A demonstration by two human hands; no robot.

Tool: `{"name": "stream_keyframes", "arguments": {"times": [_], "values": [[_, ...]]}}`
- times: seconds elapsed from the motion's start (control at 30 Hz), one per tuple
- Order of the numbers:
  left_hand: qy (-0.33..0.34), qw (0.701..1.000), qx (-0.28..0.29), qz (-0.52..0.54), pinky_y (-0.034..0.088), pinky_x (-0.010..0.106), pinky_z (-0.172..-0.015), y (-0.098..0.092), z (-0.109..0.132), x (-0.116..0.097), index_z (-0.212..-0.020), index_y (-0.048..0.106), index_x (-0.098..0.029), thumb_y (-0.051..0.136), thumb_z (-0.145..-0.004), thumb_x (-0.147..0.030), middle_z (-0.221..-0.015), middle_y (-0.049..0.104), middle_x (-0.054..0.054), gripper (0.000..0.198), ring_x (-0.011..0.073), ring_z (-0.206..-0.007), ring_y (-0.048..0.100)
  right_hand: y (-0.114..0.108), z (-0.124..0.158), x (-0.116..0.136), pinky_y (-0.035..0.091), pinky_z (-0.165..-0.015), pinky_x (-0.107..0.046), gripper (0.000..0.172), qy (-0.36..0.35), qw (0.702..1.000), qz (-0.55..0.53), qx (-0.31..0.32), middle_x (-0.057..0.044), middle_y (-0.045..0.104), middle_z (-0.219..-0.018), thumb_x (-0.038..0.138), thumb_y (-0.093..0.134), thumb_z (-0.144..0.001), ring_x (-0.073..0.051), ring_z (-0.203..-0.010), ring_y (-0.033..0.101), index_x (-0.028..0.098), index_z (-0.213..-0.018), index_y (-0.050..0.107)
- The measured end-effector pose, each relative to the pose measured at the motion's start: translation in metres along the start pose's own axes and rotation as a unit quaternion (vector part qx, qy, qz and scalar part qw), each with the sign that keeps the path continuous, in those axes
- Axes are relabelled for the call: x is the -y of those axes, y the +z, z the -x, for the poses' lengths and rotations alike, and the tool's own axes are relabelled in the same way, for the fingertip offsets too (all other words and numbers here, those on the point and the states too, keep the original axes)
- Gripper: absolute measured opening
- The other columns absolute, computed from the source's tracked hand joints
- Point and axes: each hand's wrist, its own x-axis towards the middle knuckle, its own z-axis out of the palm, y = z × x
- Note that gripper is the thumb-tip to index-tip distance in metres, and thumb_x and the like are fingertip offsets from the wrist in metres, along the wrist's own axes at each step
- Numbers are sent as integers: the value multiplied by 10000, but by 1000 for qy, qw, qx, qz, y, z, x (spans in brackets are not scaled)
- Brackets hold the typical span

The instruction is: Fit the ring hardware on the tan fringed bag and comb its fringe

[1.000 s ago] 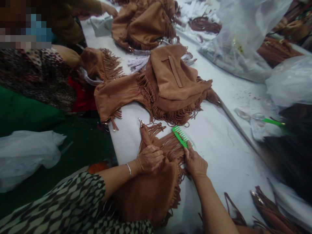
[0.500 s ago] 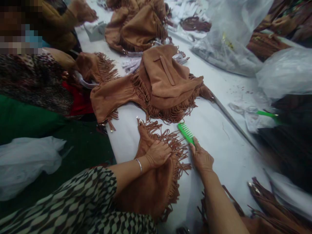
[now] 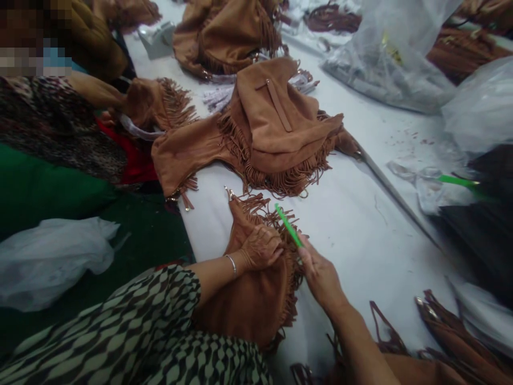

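Note:
A brown suede bag (image 3: 244, 313) with fringe along its right edge lies on the white table in front of me. On its upper part rests my left hand (image 3: 262, 247), the fingers bent and closed on the suede beside the fringe. My right hand (image 3: 320, 272) grips a green comb (image 3: 289, 225) by its lower end. The comb is seen edge-on, over the upper fringe (image 3: 290, 272), its teeth turned out of sight. Just beyond, a larger fringed suede bag (image 3: 276, 115) with a strap on its front lies across the table.
More brown suede bags (image 3: 224, 37) are heaped at the back. Clear plastic bags (image 3: 395, 69) stand at the right, near a second green comb (image 3: 459, 181). Brown straps (image 3: 444, 326) lie at lower right. At the left, a co-worker's arm (image 3: 94, 91) reaches to a fringed piece (image 3: 160, 101).
My right hand has moved left with the comb, from beside the fringe to over it, and the comb has turned edge-on. My left hand stays on the bag, its fingers more bent.

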Motion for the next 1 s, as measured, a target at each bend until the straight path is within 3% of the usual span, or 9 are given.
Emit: {"name": "stream_keyframes", "arguments": {"times": [0.1,0.17,0.37,0.57,0.7,0.87,0.93,1.0], "values": [[0,1000,-12,22,370,448,-932,-5,9,3,-819,590,-171,481,-838,-312,-925,590,87,179,235,-949,507,25,20,9,509,-838,-303,474,4,997,44,67,19,574,-1271,428,198,-972,-185,-1002,634,338,-1401,380],[15,999,1,36,382,444,-930,-10,15,5,-822,587,-169,478,-836,-290,-922,588,84,164,226,-942,507,30,24,4,516,-795,-303,477,25,993,85,76,-10,620,-1210,427,188,-976,-192,-945,656,332,-1405,374],[68,997,46,3,347,431,-989,-18,23,10,-1020,588,-163,473,-826,-216,-1005,593,84,232,229,-1019,493,26,19,-11,508,-644,-363,520,66,957,277,49,-98,695,-941,455,213,-966,-245,-747,679,293,-1459,244],[73,994,78,-30,305,425,-1024,-16,23,10,-1101,571,-174,484,-826,-240,-1104,587,75,295,237,-1086,472,13,-3,-24,486,-723,-385,556,154,959,236,28,-100,691,-984,511,143,-952,-256,-847,665,305,-1460,235],[84,991,103,-26,310,424,-1017,-15,21,11,-1056,583,-171,508,-801,-239,-1078,592,73,274,238,-1074,472,-6,-27,-49,460,-794,-452,571,210,959,188,-1,-112,669,-1065,556,130,-935,-294,-937,640,344,-1449,260],[86,991,106,-10,359,389,-964,-14,17,13,-962,597,-156,484,-804,-223,-1005,597,80,206,222,-989,502,-69,-45,-87,411,-878,-493,690,287,949,109,-69,-217,544,-1259,573,87,-924,-373,-1141,521,195,-1420,380],[91,991,94,-3,355,388,-970,-14,16,14,-971,590,-148,476,-804,-220,-1002,594,83,214,221,-990,503,-84,-46,-86,403,-909,-477,699,277,952,103,-76,-213,484,-1331,555,80,-929,-372,-1194,477,161,-1401,413],[91,991,98,5,353,392,-971,-14,15,14,-972,583,-145,481,-803,-232,-987,591,84,216,220,-982,506,-75,-42,-70,405,-943,-431,642,226,966,98,-75,-156,448,-1383,515,105,-945,-323,-1210,476,184,-1414,392]]}}
